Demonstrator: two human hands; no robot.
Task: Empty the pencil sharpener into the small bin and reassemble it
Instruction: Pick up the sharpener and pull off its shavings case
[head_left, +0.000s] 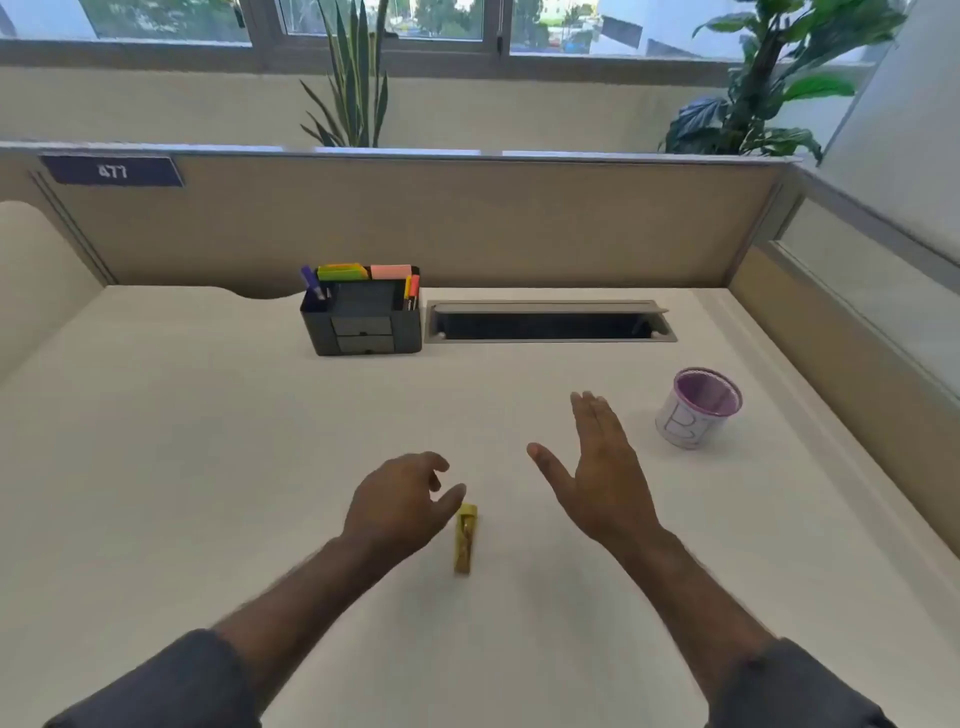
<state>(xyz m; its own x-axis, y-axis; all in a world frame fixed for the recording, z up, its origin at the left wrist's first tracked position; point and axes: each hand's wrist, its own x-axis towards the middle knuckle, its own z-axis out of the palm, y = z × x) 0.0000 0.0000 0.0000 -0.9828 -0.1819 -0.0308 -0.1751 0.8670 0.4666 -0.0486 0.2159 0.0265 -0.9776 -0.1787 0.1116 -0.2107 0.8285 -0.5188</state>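
Observation:
A small yellow pencil sharpener (465, 540) lies on the white desk (208, 441), long side pointing away from me. My left hand (402, 506) hovers just left of it, fingers loosely curled and apart, thumb tip close to its far end, holding nothing. My right hand (597, 473) is to the right of the sharpener, flat and open with fingers straight, empty. The small bin (698, 408), a white cup with a purple rim and a paper label, stands upright further right and behind my right hand.
A dark desk organiser (362, 317) with markers and sticky notes stands at the back centre. Beside it is a recessed cable tray (548, 322) with its lid raised. Beige partition walls enclose the desk at the back and right.

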